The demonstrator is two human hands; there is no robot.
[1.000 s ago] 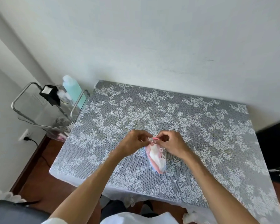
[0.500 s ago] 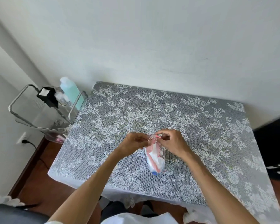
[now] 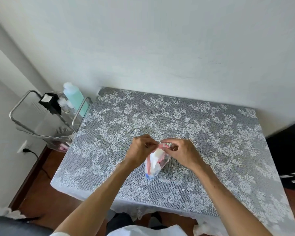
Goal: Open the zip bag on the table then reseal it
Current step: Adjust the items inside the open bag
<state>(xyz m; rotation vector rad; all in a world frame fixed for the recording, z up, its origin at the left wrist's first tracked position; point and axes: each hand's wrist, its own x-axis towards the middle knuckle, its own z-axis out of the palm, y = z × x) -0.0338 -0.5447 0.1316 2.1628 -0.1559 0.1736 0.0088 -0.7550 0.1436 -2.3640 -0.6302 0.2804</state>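
I see both hands, left hand (image 3: 140, 147) and right hand (image 3: 180, 151), pinching the zip bag (image 3: 156, 163) top. It hangs over a lace-covered table (image 3: 211, 133) against a white wall (image 3: 160, 40).

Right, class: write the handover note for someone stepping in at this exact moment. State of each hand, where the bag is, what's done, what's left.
Left hand: pinching the left side of the zip bag's top edge.
Right hand: pinching the right side of the same edge.
Zip bag: held at its mouth between both hands over the middle of the lace-covered table, its lower end hanging toward the cloth; white and pink contents show inside.
Done: bag gripped at the seal. Whether the zip has parted cannot be told.
Left: finish opening if needed, then press the seal shut along its length.
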